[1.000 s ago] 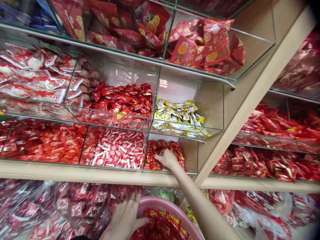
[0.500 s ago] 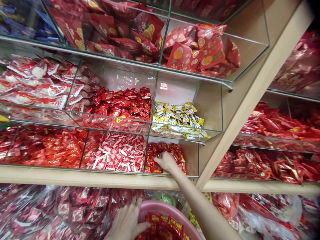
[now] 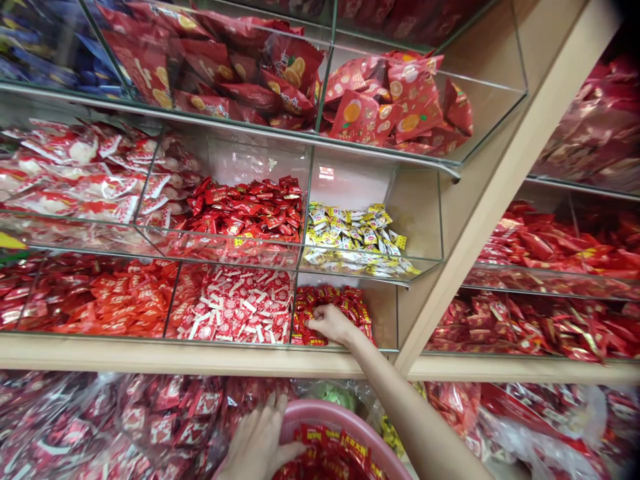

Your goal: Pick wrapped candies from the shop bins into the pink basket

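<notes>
My right hand (image 3: 333, 325) reaches into the lower right compartment, fingers curled down onto small red packets (image 3: 357, 307) with yellow lettering. Its fingertips press on a packet at the front; they partly hide what they grip. Below the shelf edge, my left hand (image 3: 260, 437) holds the rim of a round pink basin (image 3: 345, 415), thumb over the inside and fingers stretched along the outside. More red packets (image 3: 335, 453) with yellow lettering lie inside the basin.
Clear dividers split the shelves into bins. White-and-yellow sweets (image 3: 357, 233) lie directly above my right hand, red-and-white ones (image 3: 240, 303) to its left. A wooden upright (image 3: 465, 247) stands at the right. Plastic bags of sweets (image 3: 165, 413) crowd around the basin.
The view has shifted slightly. My right hand stays at the same packets with its fingers curled, and my left hand stays on the basin rim.
</notes>
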Demonstrator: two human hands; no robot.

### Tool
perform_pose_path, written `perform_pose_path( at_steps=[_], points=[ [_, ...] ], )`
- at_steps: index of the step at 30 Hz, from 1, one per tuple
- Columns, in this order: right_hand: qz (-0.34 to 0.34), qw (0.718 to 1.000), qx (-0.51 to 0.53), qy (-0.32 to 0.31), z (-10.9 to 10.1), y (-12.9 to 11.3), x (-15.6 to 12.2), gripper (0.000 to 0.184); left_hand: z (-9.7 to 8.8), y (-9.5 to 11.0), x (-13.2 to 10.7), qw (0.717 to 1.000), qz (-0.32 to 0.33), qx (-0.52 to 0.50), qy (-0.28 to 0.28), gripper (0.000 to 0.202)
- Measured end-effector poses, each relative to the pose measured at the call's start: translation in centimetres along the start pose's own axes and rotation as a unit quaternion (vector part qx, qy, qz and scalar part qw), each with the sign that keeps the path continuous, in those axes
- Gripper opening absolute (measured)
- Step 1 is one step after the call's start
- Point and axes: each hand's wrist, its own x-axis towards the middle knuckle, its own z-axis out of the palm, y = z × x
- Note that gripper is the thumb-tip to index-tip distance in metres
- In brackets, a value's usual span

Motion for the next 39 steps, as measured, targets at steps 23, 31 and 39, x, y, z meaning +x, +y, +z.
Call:
perform_pose_path(
  at_steps=[23,31,39],
  points=[
    [-0.06,0.985,0.136,-0.087,-0.5,-0.1,-0.7,0.034,-0.2,0.0,-0.4,1.0,0.014,-0.007,0.01,0.071],
    [0.011,0.99,0.126,-0.062,-0.3,-1.1,-0.7,0.033,-0.7,0.6,-0.4,1.0,0.015,0.004,0.0,0.07],
    [-0.057,0.996,0.052,-0.039,-0.3,-1.3,-0.3,0.031,-0.5,0.8,-0.1,1.0,0.019,0.017,-0.003,0.071]
  ],
)
